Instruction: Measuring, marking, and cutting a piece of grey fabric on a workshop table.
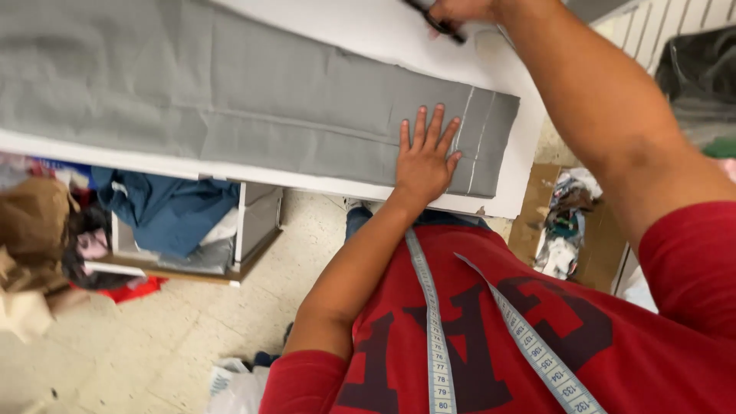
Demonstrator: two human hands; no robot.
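Note:
A long piece of grey fabric lies folded along a white table. My left hand rests flat on it with fingers spread, near its right end, just left of two pale chalk lines drawn across the cloth. My right hand reaches to the far side of the table at the top edge of the view and grips a dark tool, apparently scissors. Most of that hand is cut off by the frame. A measuring tape hangs over my red shirt.
Under the table stands a white shelf unit with blue cloth in it. Brown and pink fabric scraps pile at the left. More scraps lie on cardboard at the right. A dark bag sits far right.

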